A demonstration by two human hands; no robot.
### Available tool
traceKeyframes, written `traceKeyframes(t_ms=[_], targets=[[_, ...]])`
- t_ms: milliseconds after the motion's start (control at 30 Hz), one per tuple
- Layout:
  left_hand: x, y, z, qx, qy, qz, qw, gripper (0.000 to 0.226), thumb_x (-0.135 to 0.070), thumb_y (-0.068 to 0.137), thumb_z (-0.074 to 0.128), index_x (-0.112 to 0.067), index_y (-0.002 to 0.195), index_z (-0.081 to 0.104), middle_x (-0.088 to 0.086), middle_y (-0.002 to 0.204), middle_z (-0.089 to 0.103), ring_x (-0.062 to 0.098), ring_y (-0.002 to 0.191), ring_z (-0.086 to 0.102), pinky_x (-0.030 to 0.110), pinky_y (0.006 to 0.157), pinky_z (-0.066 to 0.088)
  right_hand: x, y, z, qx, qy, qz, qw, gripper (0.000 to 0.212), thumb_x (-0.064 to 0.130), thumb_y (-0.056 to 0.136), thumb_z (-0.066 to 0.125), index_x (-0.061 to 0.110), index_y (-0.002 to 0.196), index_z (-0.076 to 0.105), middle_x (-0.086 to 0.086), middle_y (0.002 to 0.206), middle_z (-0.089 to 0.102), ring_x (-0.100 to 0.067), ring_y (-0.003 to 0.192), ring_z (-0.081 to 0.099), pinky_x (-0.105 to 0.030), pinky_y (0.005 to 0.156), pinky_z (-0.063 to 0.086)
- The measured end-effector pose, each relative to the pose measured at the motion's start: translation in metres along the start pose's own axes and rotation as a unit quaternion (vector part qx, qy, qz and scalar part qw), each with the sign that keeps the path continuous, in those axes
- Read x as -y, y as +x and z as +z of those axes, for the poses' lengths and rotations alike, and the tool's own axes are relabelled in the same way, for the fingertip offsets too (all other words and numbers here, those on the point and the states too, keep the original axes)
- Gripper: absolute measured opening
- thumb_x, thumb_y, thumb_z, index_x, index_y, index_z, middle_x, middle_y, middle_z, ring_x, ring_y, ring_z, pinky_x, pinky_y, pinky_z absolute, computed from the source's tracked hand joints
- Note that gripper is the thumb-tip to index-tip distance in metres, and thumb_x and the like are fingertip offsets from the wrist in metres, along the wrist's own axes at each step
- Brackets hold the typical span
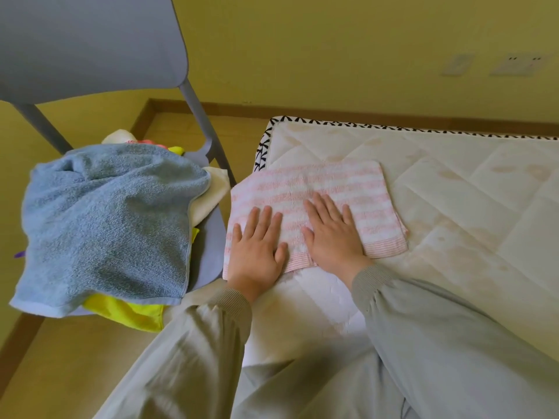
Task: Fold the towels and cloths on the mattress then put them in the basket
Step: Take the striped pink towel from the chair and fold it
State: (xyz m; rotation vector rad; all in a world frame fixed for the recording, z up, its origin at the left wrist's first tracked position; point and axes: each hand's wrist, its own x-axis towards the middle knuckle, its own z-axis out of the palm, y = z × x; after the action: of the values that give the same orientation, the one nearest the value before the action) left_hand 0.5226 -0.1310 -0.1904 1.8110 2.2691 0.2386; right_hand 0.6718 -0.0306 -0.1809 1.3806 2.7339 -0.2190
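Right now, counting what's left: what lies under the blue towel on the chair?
Under the blue towel peek a yellow cloth and a cream cloth; the rest is covered.

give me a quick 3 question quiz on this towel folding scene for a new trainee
1. True or false: the left hand and the right hand both lie flat on the pink striped towel on the mattress.
2. Where does the blue towel lie? A) on the mattress B) on top of the pile on the grey chair C) on the pink striped towel
3. Fill in: the cloth poking out under the blue towel's near edge is coloured ____.
Key: 1 true; 2 B; 3 yellow.
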Motion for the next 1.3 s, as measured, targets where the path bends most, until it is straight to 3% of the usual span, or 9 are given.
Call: traceKeyframes(t_ms=[267, 367, 433, 600, 833, 900, 967, 1100, 1300], targets=[[0.005, -0.001, -0.008, 0.024, -0.016, -0.046, 0.999, 0.065, -0.050, 0.096, 0.022, -0.024, 0.153, 0.005, -0.001, 0.161, -0.007, 0.024, 0.147, -0.009, 0.045, 0.119, 0.005, 0.035, 0.003, -0.017, 0.078, -0.026, 0.107, 0.991, 0.063, 0.029, 0.100, 0.024, 0.020, 0.151, -0.013, -0.005, 0.158, -0.021, -0.027, 0.145, -0.017, -0.053, 0.116, -0.008], [0.005, 0.005, -0.018, 0.000, -0.177, -0.132, 0.975, 0.057, -0.030, 0.097, 0.040, -0.013, 0.147, 0.018, 0.009, 0.155, 0.016, 0.032, 0.135, 0.031, 0.037, 0.100, 0.036, 0.047, 0.003, -0.021, 0.089, 0.017, 0.103, 0.991, 0.072, 0.016, 0.095, 0.033, 0.018, 0.151, -0.012, -0.008, 0.157, -0.022, -0.029, 0.145, -0.018, -0.054, 0.116, -0.006], [0.005, 0.011, -0.030, 0.012, -0.276, -0.208, 0.938, 0.048, -0.021, 0.095, 0.045, -0.007, 0.137, 0.028, 0.011, 0.138, 0.037, 0.030, 0.114, 0.048, 0.034, 0.084, 0.039, 0.045, 0.001, -0.020, 0.106, 0.070, 0.096, 0.987, 0.070, 0.018, 0.097, 0.031, 0.021, 0.151, -0.013, -0.004, 0.157, -0.024, -0.026, 0.145, -0.019, -0.056, 0.116, -0.004], [0.013, 0.025, -0.057, 0.148, -0.308, -0.312, 0.886, 0.044, -0.025, 0.099, 0.043, -0.002, 0.135, 0.037, 0.015, 0.129, 0.048, 0.030, 0.116, 0.048, 0.030, 0.085, 0.035, 0.033, -0.004, -0.012, 0.094, 0.121, 0.071, 0.986, 0.058, 0.030, 0.101, 0.021, 0.026, 0.152, -0.008, 0.002, 0.158, -0.021, -0.020, 0.145, -0.019, -0.053, 0.116, -0.006], [0.029, 0.032, -0.066, 0.050, -0.329, -0.279, 0.901, 0.011, -0.010, 0.093, 0.047, -0.020, 0.088, 0.047, 0.000, 0.088, 0.050, 0.018, 0.079, 0.046, 0.028, 0.067, 0.038, 0.031, -0.008, -0.006, 0.065, 0.121, 0.057, 0.989, 0.057, 0.033, 0.102, 0.023, 0.027, 0.152, -0.003, 0.003, 0.159, -0.017, -0.018, 0.146, -0.017, -0.052, 0.116, -0.006], [0.029, 0.033, -0.073, 0.017, -0.387, -0.297, 0.873, 0.031, -0.007, 0.088, 0.052, -0.015, 0.117, 0.049, 0.002, 0.098, 0.052, 0.023, 0.088, 0.053, 0.029, 0.066, 0.043, 0.032, -0.007, -0.006, 0.061, 0.112, 0.058, 0.990, 0.056, 0.033, 0.102, 0.023, 0.026, 0.152, -0.003, 0.002, 0.159, -0.017, -0.019, 0.146, -0.017, -0.053, 0.116, -0.006], [0.029, 0.033, -0.078, 0.070, -0.408, -0.335, 0.847, 0.063, -0.009, 0.087, 0.057, -0.009, 0.143, 0.029, 0.013, 0.109, 0.054, 0.030, 0.092, 0.058, 0.030, 0.059, 0.046, 0.032, -0.007, -0.007, 0.059, 0.109, 0.058, 0.991, 0.056, 0.033, 0.102, 0.023, 0.026, 0.152, -0.002, 0.001, 0.159, -0.016, -0.019, 0.146, -0.016, -0.053, 0.116, -0.005], [0.027, 0.025, -0.087, 0.239, -0.283, -0.337, 0.865, 0.053, -0.017, 0.092, 0.055, -0.007, 0.139, 0.032, 0.013, 0.102, 0.055, 0.026, 0.081, 0.057, 0.032, 0.064, 0.052, 0.032, -0.009, -0.008, 0.045, 0.110, 0.060, 0.991, 0.056, 0.033, 0.102, 0.026, 0.026, 0.152, 0.004, 0.002, 0.160, -0.010, -0.018, 0.147, -0.012, -0.053, 0.117, -0.002], [0.042, 0.015, -0.089, 0.219, -0.328, -0.320, 0.861, 0.061, -0.015, 0.092, 0.060, -0.012, 0.146, 0.032, 0.008, 0.106, 0.055, 0.026, 0.096, 0.062, 0.036, 0.079, 0.056, 0.043, -0.014, -0.020, -0.018, 0.100, 0.000, 0.995, 0.051, 0.021, 0.096, 0.042, 0.018, 0.146, 0.030, -0.007, 0.159, 0.006, -0.025, 0.146, 0.006, -0.043, 0.118, 0.012]])
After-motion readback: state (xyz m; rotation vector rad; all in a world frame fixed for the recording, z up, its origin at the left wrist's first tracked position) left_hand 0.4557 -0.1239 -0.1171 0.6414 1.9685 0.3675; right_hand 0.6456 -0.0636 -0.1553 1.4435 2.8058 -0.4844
